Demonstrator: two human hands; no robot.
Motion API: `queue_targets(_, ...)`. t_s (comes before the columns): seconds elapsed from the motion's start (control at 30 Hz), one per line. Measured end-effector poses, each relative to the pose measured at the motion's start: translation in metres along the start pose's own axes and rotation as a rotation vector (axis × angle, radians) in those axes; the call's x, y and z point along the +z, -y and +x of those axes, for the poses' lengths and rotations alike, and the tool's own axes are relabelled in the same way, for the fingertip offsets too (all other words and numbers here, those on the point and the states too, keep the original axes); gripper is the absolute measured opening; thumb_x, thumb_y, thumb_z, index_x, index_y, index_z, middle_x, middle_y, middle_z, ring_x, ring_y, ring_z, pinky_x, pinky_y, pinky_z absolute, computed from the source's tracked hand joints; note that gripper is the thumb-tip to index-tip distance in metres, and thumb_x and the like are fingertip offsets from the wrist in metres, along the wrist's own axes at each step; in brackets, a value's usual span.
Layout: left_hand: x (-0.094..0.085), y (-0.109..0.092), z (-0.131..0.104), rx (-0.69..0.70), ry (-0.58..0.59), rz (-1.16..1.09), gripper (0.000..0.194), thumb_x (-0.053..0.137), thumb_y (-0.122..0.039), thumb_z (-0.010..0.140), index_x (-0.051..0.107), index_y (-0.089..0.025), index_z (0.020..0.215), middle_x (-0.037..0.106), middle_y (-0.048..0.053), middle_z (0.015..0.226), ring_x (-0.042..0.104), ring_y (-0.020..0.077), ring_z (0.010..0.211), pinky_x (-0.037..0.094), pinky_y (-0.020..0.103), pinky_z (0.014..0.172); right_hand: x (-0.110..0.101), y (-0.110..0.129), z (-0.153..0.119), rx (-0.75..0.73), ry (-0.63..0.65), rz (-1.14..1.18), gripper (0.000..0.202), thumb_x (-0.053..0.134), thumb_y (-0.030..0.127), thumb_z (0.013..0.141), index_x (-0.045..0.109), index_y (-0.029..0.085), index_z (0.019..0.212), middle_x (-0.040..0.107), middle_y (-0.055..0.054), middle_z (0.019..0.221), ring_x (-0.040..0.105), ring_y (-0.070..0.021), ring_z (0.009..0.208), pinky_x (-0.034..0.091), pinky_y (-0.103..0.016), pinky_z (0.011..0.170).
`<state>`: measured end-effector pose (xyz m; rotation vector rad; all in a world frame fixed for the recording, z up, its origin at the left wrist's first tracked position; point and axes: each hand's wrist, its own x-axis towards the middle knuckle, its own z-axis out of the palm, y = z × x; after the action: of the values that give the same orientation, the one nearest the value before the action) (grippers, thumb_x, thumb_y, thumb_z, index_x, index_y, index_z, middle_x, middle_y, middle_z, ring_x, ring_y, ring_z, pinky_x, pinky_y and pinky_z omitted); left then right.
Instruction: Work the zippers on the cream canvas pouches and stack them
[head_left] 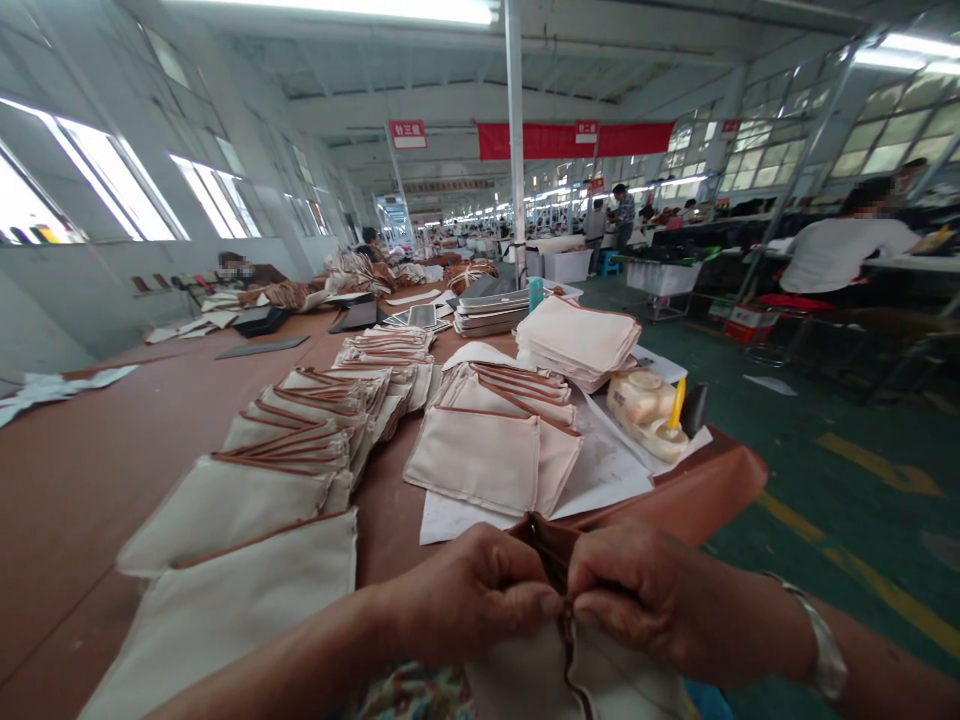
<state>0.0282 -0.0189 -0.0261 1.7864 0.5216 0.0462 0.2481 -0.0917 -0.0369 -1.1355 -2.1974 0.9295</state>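
Note:
Low in the middle of the view, my left hand (487,588) and my right hand (664,595) meet on a cream fabric pouch (630,685) with brown edging. Both hands are closed, thumbs and fingertips pinching the brown edge from either side. The pouch hangs down below them at the front of the table, and its brown part rises between the hands. My fingers hide the exact spot they grip. Just beyond them lies a fanned pile of similar cream pouches (472,455). A longer overlapping row of cream pouches (262,505) runs along the left.
White paper sheets (607,470) lie under the nearer pile on the brown table (90,500). To the right are a stack of cream pieces (577,335) and a glue container (641,400) with a yellow-handled tool (677,405). A seated person (847,245) is farther right.

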Motion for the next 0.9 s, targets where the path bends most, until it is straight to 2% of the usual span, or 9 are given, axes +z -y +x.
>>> queue_targets(0.1,0.003,-0.001,0.001,0.142,-0.089,0.249,0.043,0.053,-0.041,0.092,0.038,-0.016,0.060,0.034,-0.004,0.062,0.029,0.0085,0.058,0.023,0.022,0.052,0.001,-0.009,0.002,0.077,0.020,0.146,0.011,0.056,0.020,0.089,0.060,0.015,0.079,0.052,0.003,0.069,0.043,-0.0101,0.061,0.032,-0.020,0.054)
queue_targets(0.17,0.002,-0.002,0.002,0.154,-0.108,0.270,0.044,0.048,-0.043,0.094,0.036,-0.016,0.062,0.031,-0.005,0.062,0.027,0.0085,0.058,0.023,0.021,0.051,0.001,-0.014,0.003,0.128,0.026,0.294,0.021,0.057,0.030,0.091,0.060,0.014,0.079,0.047,0.004,0.066,0.038,-0.0093,0.059,0.030,-0.019,0.051)
queue_targets(0.33,-0.017,-0.001,-0.005,0.091,0.013,0.118,0.044,0.057,-0.052,0.088,0.048,-0.014,0.069,0.036,-0.005,0.063,0.030,0.0081,0.058,0.023,0.019,0.049,-0.005,-0.017,0.002,0.066,0.018,0.379,0.034,0.060,0.041,0.091,0.062,0.011,0.076,0.046,0.003,0.065,0.037,-0.0091,0.060,0.028,-0.019,0.052)
queue_targets(0.43,-0.039,0.008,-0.017,-0.048,0.087,0.134,0.041,0.064,-0.053,0.083,0.059,-0.013,0.080,0.042,-0.004,0.065,0.034,0.0086,0.059,0.026,0.018,0.049,-0.014,-0.024,-0.007,0.057,-0.001,0.407,0.036,0.060,0.043,0.091,0.063,0.011,0.077,0.046,0.003,0.065,0.038,-0.0096,0.060,0.028,-0.020,0.053)
queue_targets(0.53,-0.054,0.016,-0.024,-0.117,0.113,0.224,0.040,0.066,-0.052,0.082,0.061,-0.013,0.077,0.043,-0.004,0.064,0.037,0.0091,0.059,0.027,0.018,0.051,-0.028,-0.033,-0.011,0.110,0.053,0.400,0.037,0.060,0.046,0.091,0.063,0.011,0.079,0.045,0.003,0.066,0.036,-0.0098,0.060,0.028,-0.021,0.053)
queue_targets(0.7,-0.033,-0.014,-0.007,0.136,-0.073,0.471,0.031,0.061,-0.041,0.090,0.061,-0.014,0.074,0.043,-0.005,0.066,0.039,0.0089,0.063,0.029,0.019,0.058,-0.037,-0.015,0.018,0.033,0.137,0.277,0.043,0.053,0.053,0.092,0.067,0.013,0.094,0.052,0.001,0.075,0.044,-0.0127,0.068,0.034,-0.022,0.060)
queue_targets(0.77,-0.029,-0.030,0.000,0.178,-0.070,0.485,0.033,0.060,-0.041,0.090,0.060,-0.014,0.072,0.039,-0.005,0.064,0.037,0.0084,0.062,0.027,0.019,0.056,-0.033,-0.001,0.032,-0.044,0.215,0.277,0.040,0.061,0.054,0.087,0.065,0.014,0.084,0.047,0.003,0.070,0.041,-0.0116,0.064,0.032,-0.021,0.056)
queue_targets(0.83,-0.037,-0.034,-0.001,0.092,0.012,0.442,0.041,0.059,-0.049,0.089,0.059,-0.013,0.070,0.035,-0.005,0.062,0.034,0.0086,0.059,0.025,0.019,0.052,-0.031,0.006,0.036,-0.068,0.226,0.266,0.041,0.065,0.051,0.085,0.057,0.015,0.067,0.039,0.005,0.064,0.035,-0.0100,0.059,0.028,-0.022,0.052)
queue_targets(0.9,-0.057,-0.025,-0.010,-0.074,0.130,0.342,0.047,0.061,-0.059,0.084,0.062,-0.014,0.073,0.039,-0.005,0.062,0.035,0.0092,0.058,0.028,0.019,0.050,-0.036,0.003,0.030,-0.060,0.139,0.279,0.042,0.061,0.048,0.088,0.053,0.015,0.064,0.041,0.004,0.065,0.037,-0.0108,0.060,0.029,-0.023,0.054)
